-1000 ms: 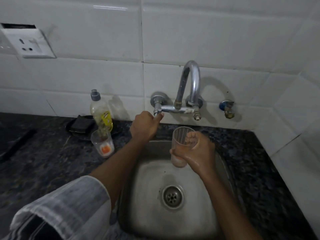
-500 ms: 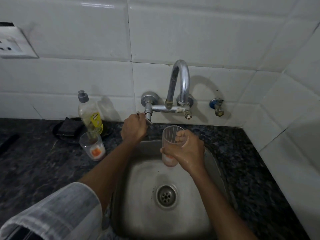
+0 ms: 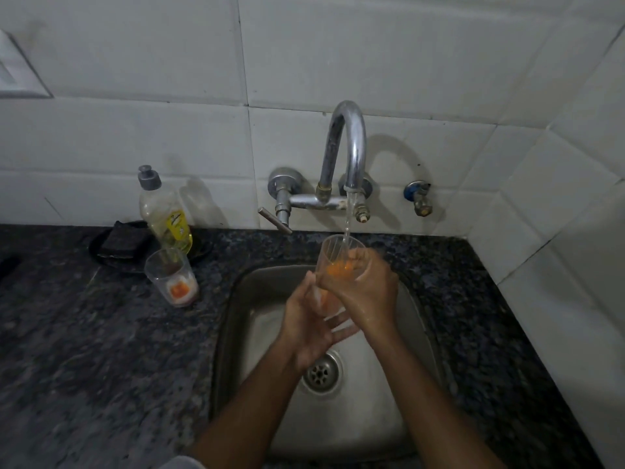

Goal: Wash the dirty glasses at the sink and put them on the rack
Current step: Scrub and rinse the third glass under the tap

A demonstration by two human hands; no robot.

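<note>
The glass (image 3: 338, 265) is gripped upright by the right hand (image 3: 363, 289) over the sink (image 3: 399, 394), mouth under the tap (image 3: 348, 154) stream, while the left hand (image 3: 313, 324), fingers spread, is cupped beneath its base.

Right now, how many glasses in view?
2. One glass is gripped by the right hand under the tap's stream over the sink; the other glass stands on the counter left of it. No rack visible.

Dim white tiled wall (image 3: 372, 55) above speckled countertop (image 3: 84, 350).
</note>
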